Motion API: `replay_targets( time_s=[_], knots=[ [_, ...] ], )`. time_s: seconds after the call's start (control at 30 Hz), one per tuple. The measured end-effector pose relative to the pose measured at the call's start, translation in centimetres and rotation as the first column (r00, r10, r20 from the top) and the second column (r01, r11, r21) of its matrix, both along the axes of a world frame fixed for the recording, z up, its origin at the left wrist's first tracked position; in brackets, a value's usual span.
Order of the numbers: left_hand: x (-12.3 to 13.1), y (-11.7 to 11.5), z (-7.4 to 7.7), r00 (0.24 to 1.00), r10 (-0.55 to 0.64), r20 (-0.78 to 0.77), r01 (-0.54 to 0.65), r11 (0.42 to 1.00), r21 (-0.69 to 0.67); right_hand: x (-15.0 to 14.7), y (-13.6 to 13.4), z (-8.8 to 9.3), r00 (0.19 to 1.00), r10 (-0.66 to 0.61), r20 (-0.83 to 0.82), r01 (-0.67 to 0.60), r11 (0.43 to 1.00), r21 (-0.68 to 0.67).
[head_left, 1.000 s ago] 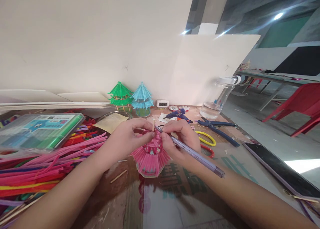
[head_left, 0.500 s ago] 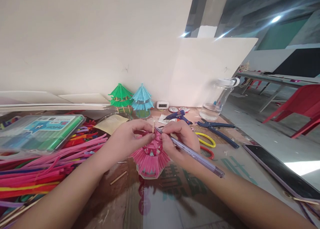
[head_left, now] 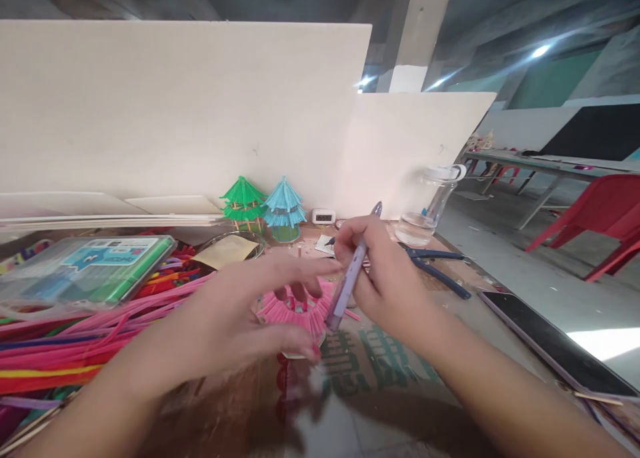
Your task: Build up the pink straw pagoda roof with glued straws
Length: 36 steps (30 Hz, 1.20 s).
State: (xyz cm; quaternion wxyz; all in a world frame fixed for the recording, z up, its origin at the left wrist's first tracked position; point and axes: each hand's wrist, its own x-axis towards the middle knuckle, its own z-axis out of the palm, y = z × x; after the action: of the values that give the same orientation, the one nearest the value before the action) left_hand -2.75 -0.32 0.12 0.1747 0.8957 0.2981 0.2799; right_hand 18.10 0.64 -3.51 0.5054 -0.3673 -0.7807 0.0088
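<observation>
My right hand [head_left: 387, 278] grips a purple pen [head_left: 349, 286], which stands steeply with its pointed end up and its blunt end toward me. Open and slightly blurred, my left hand [head_left: 235, 305] has its thumb and fingers spread close to the pen's lower end; nothing shows between them. Behind those fingers is a small pink pavilion model [head_left: 295, 317] with a fringed roof of pipe cleaners, its upper part largely covered by the hand. A short bit of wooden stick [head_left: 300, 251] pokes up just above the hand.
Green [head_left: 243, 198] and blue pavilion models [head_left: 284, 208] stand at the back beside a small clock [head_left: 323, 216]. Pipe cleaners [head_left: 100, 331] and a marker case [head_left: 90, 271] lie left. Rightward are a water bottle [head_left: 425, 211], blue-handled pliers [head_left: 440, 271] and a phone [head_left: 555, 338].
Both hands have come away from the pavilion's top. The pen has swung from lying toward the lower right to steeply upright, point up. My left hand has opened and moved nearer.
</observation>
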Motion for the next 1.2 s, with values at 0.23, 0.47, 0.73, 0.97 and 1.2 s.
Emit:
replay_targets(
  time_s=[0.23, 0.47, 0.73, 0.97, 1.2],
  knots=[
    [1.1, -0.3, -1.3, 0.981, -0.159, -0.112, 0.17, 0.981, 0.091, -0.4, -0.9, 0.2, 0.982, 0.184, -0.041, -0.187, 0.976, -0.11],
    [1.1, -0.3, -1.3, 0.987, -0.156, -0.05, 0.163, 0.947, 0.276, 0.7, 0.1, 1.4, 0.739, 0.404, -0.539, -0.546, 0.828, -0.128],
    [1.0, -0.5, -2.2, 0.968, -0.242, -0.066, 0.245, 0.861, 0.446, 0.2, 0.2, 1.1, 0.682, 0.39, -0.618, -0.605, 0.776, -0.178],
    [1.1, -0.6, -2.0, 0.962, -0.239, -0.13, 0.271, 0.889, 0.368, 0.1, -0.2, 1.3, 0.692, 0.396, -0.603, -0.602, 0.778, -0.181],
    [-0.9, -0.7, 0.8, 0.976, -0.154, -0.153, 0.151, 0.988, -0.03, 0.7, -0.4, 1.6, 0.768, 0.382, -0.514, -0.545, 0.811, -0.213]
  ],
)
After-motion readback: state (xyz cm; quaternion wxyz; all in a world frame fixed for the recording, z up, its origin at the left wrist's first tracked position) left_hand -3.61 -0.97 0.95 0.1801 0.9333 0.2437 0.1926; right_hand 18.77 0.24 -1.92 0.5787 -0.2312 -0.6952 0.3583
